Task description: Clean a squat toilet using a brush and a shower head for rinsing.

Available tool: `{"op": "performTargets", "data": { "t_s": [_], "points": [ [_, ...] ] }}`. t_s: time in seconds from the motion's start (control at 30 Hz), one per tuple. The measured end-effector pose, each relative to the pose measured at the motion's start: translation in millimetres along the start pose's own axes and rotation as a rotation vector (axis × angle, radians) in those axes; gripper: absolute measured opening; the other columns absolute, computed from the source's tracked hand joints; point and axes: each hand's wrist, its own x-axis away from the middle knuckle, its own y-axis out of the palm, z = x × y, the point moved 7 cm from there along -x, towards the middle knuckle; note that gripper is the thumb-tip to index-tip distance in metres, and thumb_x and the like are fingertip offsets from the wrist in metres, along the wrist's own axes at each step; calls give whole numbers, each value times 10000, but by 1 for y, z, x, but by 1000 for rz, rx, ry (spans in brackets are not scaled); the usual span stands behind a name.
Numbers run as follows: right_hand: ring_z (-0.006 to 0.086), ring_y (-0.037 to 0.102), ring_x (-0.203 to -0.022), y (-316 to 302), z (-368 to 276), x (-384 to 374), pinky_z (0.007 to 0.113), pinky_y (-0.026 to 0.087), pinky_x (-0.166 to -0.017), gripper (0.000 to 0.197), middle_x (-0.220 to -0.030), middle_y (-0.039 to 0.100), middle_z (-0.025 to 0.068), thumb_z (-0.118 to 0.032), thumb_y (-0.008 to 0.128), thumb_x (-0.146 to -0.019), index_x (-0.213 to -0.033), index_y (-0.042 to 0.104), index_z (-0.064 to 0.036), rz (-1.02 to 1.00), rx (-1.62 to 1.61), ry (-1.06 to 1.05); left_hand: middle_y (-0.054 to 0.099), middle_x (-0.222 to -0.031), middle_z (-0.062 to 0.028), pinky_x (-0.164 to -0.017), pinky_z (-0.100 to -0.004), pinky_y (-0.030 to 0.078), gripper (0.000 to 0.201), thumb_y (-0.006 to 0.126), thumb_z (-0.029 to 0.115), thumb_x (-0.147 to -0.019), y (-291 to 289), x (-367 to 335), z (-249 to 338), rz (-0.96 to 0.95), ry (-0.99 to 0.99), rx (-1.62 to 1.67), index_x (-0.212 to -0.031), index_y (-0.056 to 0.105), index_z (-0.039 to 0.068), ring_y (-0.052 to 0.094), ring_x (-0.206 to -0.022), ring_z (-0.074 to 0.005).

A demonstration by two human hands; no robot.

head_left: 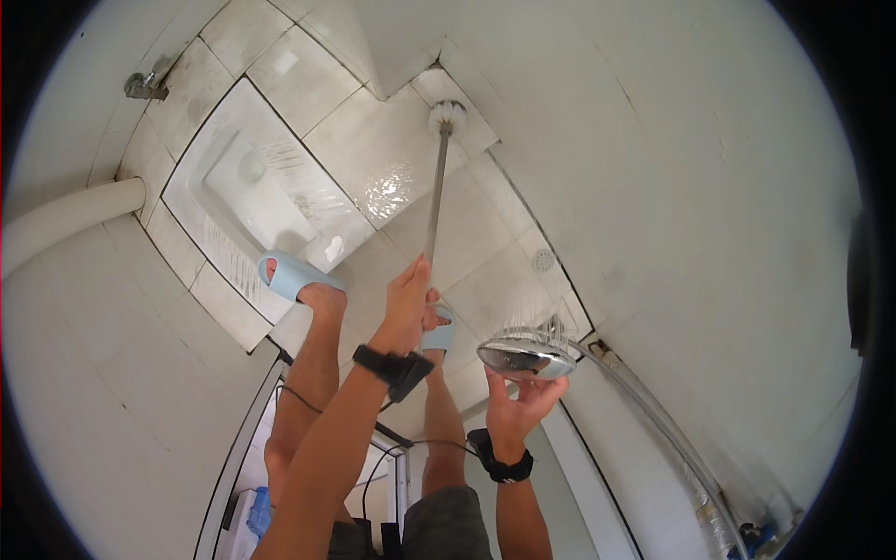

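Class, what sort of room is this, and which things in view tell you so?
Probably a bathroom: a squat toilet set in the tiled floor, a round floor drain, and a shower head in the right hand.

Tiled washroom, from above

Pale floor tiles (359,131), dark joints, wet glare. White squat toilet (261,205) set in at left. Round drain (542,260) near pale right wall (691,187). Thick off-white pipe (79,222) at left wall (121,345); metal tap (147,87) beyond.
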Motion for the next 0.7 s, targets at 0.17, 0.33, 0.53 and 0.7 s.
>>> {"op": "performTargets", "data": {
  "t_s": [0.17, 0.33, 0.53, 0.7],
  "points": [
    [183, 608, -941, 9, 6, -7, 293, 515, -788, 683, -1094, 538, 132, 77, 782, -696, -1215, 346, -9, -34, -6, -10, 499, -736, -23, -536, -258, 404, 503, 575, 321, -953, -42, 47, -16, -24, 317, -408, -1401, 429, 145, 458, -605, -111],
    [177, 641, -821, 57, 10, -19, 301, 519, -738, 649, -988, 589, 110, 34, 782, -710, -1215, 375, 10, -190, -99, 46, 549, -845, -112, -710, -321, 456, 608, 678, 247, -852, -49, 76, 16, -66, 716, -976, -1399, 444, 121, 551, -727, -226],
    [207, 613, -705, 115, 0, 2, 321, 503, -612, 584, -898, 595, 92, -93, 840, -655, -1128, 503, -34, -337, 218, -156, 604, -977, -117, -777, -312, 460, 599, 779, 347, -752, -33, 90, 26, -164, 558, -844, -1231, 561, 62, 568, -823, -193],
    [286, 601, -734, 139, 4, 23, 361, 500, -642, 542, -885, 571, 122, -115, 843, -669, -1071, 488, -36, -374, 248, -166, 635, -903, -54, -699, -234, 463, 451, 859, 323, -705, -56, 72, 6, 41, 393, -414, -929, 670, -20, 547, -789, -80]
  ]
}}
